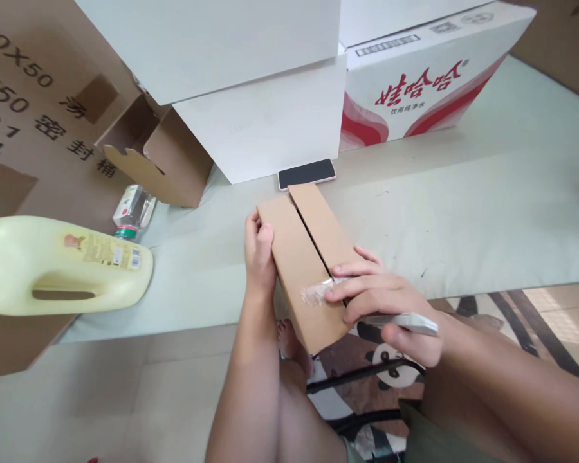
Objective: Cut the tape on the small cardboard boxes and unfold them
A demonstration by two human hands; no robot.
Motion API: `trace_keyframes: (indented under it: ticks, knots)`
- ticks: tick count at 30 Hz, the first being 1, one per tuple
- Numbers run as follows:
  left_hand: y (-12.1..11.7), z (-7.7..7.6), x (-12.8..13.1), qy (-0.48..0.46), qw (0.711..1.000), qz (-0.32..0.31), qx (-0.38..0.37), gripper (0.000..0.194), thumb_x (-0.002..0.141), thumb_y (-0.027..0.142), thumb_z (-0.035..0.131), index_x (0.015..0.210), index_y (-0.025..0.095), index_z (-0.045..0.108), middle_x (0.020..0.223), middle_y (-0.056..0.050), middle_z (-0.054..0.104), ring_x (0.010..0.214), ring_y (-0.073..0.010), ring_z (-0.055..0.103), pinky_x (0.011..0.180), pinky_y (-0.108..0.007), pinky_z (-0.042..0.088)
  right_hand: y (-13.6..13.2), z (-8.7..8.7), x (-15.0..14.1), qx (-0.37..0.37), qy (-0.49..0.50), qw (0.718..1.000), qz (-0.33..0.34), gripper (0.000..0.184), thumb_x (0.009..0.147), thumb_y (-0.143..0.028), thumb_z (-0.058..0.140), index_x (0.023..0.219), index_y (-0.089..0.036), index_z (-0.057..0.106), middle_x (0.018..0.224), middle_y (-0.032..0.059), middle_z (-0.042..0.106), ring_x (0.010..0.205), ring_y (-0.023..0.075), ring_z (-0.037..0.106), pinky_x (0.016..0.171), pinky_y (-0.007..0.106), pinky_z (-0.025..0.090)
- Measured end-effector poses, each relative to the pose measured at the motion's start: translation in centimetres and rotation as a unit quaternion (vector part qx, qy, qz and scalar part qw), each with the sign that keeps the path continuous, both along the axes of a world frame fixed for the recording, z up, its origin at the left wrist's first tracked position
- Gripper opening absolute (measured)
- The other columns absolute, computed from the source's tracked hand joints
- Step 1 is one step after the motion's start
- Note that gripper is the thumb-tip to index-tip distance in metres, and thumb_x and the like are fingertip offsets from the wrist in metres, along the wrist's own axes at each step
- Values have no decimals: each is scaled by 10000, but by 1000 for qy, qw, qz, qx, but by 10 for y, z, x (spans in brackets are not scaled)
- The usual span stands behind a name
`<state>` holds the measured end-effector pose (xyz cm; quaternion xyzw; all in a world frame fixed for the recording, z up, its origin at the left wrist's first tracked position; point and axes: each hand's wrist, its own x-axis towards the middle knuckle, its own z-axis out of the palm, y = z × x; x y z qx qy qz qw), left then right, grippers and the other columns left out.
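A small brown cardboard box (294, 247) is tilted over the table's front edge, its two top flaps meeting along a dark seam. My left hand (260, 251) grips its left side, thumb on top. Across the seam near the close end lies a short piece of clear tape (313, 294). The fingers of my right hand (381, 299) press on the tape and the flap. Between thumb and palm that hand also holds a slim light-grey tool (417, 323), shaped like a box cutter; its front part is hidden under the fingers.
Beyond the box lies a phone (307, 173) before white cartons (265, 122). On the left are a pale yellow jug (19, 263), a clear bottle (135, 209) and an open cardboard box (183, 161). The pale cloth-covered table (487, 212) extends right.
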<state>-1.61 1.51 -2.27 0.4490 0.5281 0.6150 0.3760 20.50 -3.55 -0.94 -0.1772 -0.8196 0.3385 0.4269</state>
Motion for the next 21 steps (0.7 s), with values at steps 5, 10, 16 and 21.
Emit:
trace_keyframes:
  ticks: [5, 10, 16, 21]
  knots:
    - [2, -7, -4, -17, 1000, -20, 8, 459, 855, 581, 541, 1153, 233, 573, 1249, -93, 618, 1156, -262, 593, 943, -375, 490, -2, -1, -2, 13, -1, 1000, -9, 393, 988, -507, 347, 951, -254, 645, 1103, 33, 756, 1298, 215, 560, 1231, 403, 132]
    - [1, -7, -5, -6, 1000, -15, 5, 436, 875, 560, 519, 1173, 244, 561, 1292, -83, 606, 1194, -256, 580, 970, -376, 485, -2, -1, -2, 17, -13, 1000, -6, 368, 981, -496, 368, 949, -258, 646, 1094, 37, 756, 1290, 222, 566, 1229, 413, 137]
    - [1, -7, -4, 7, 1000, -16, 7, 453, 891, 583, 493, 1203, 262, 559, 1303, -81, 608, 1229, -258, 571, 985, -384, 489, -3, -2, -2, 12, -8, 1000, -12, 362, 985, -496, 368, 946, -260, 640, 1090, 35, 756, 1290, 221, 564, 1226, 410, 143]
    - [1, -9, -5, 10, 1000, -16, 14, 436, 895, 573, 497, 1199, 269, 568, 1279, -81, 620, 1238, -260, 566, 1002, -403, 482, -3, -2, -2, 19, -16, 1000, -10, 322, 974, -476, 401, 952, -262, 640, 1087, 35, 755, 1284, 227, 568, 1226, 422, 151]
